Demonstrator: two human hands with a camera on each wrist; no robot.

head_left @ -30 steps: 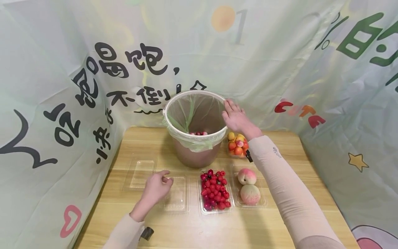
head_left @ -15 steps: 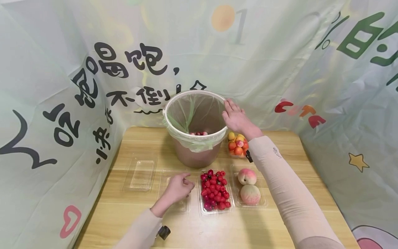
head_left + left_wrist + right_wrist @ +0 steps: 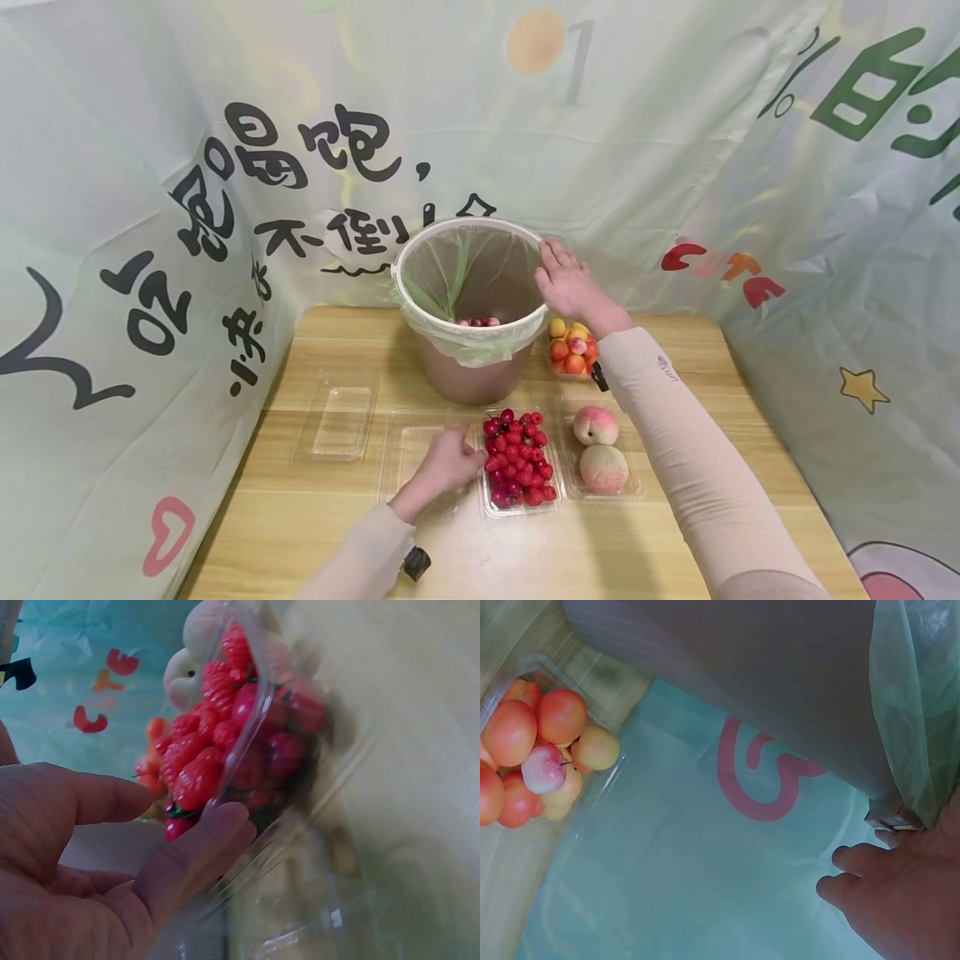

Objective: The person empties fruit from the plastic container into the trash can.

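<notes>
My left hand [image 3: 447, 463] reaches to the left side of a clear box [image 3: 517, 510] heaped with red raspberries [image 3: 517, 457] and dark cherries. In the left wrist view the fingers [image 3: 112, 796] and thumb stand apart, right beside the box's edge, with nothing pinched between them. At the back, my right hand [image 3: 570, 283] rests on the right rim of a pinkish-brown bin [image 3: 476, 367], its fingers straight. A thin green bag [image 3: 491, 343] lines the bin, folded over the rim, and some small reddish round fruits [image 3: 480, 322] show inside.
Right of the berries, a clear box holds two peaches [image 3: 603, 468]. Behind it stands a box of small orange and yellow fruits [image 3: 573, 350]. Two clear boxes without fruit lie left, one box [image 3: 341, 423] farther out, the other box [image 3: 401, 433] partly under my left arm. Printed cloth [image 3: 637, 167] encloses the table.
My left hand has moved right, from over the middle clear box to the edge of the raspberry box. The right hand stays on the bin's rim.
</notes>
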